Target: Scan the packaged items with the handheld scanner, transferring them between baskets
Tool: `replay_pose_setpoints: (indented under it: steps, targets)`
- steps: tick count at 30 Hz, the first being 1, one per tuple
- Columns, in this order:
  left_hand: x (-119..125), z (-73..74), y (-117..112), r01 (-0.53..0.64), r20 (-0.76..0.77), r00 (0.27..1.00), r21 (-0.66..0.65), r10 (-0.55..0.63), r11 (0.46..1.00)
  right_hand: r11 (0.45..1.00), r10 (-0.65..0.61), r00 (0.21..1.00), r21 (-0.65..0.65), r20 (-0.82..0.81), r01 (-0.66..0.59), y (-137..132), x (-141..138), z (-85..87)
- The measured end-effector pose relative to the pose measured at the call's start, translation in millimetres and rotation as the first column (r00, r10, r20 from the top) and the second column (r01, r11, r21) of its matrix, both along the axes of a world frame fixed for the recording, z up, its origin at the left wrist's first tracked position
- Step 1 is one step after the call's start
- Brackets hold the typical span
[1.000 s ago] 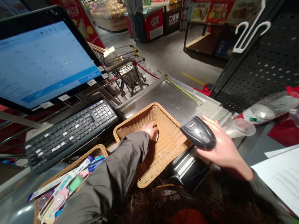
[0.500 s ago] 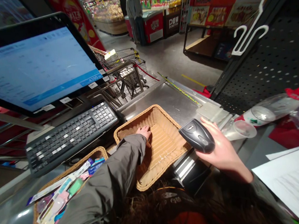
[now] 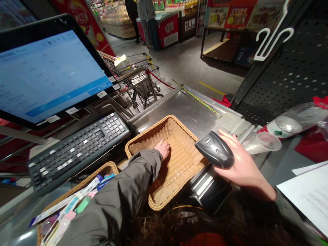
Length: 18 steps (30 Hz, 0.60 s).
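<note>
I had the right hand (image 3: 242, 164) wrapped around the dark handheld scanner (image 3: 215, 150), right there in its grasp, the nose angled leftward at the right-hand edge of the wicker basket (image 3: 185, 126). And over to the left hand (image 3: 163, 149): I had it reaching inside that basket, low near the left wall, fingers together and slightly bent. Whether they pinched anything or touched the floor of the basket, I couldn't tell from my end. The basket itself lay around and beneath that hand, most of its floor stretching off to the right, bright specks showing at the near end. A second basket (image 3: 110, 168), loaded with colourful packets (image 3: 74, 207), sat under the left sleeve (image 3: 108, 203), just below the keyboard (image 3: 79, 148).
</note>
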<state>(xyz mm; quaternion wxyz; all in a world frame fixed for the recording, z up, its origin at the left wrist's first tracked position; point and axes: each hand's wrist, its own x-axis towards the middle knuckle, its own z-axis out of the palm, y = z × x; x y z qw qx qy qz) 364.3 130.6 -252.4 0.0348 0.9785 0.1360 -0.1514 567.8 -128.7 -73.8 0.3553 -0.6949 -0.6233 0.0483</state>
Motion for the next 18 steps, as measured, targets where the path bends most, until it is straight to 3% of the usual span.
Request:
replay_pose_setpoints:
  steps: [7, 13, 18]
  targets:
    - [2, -8.9, -3, 0.147, 0.084, 0.985, 0.036, -0.15, 0.988, 1.0, 0.003, 1.0, 0.0, 0.001, -0.003, -4, -4, 6.4]
    - [-4, -18.2, 6, 0.161, 0.077, 0.983, 0.07, -0.166, 0.984, 1.0, 0.006, 1.0, 0.004, 0.002, -0.006, -6, -8, 9.8]
    - [-1, -18.2, 1, 0.131, 0.057, 0.989, 0.046, -0.133, 0.99, 1.0, 0.005, 1.0, -0.006, -0.01, -0.005, -9, -9, 10.9]
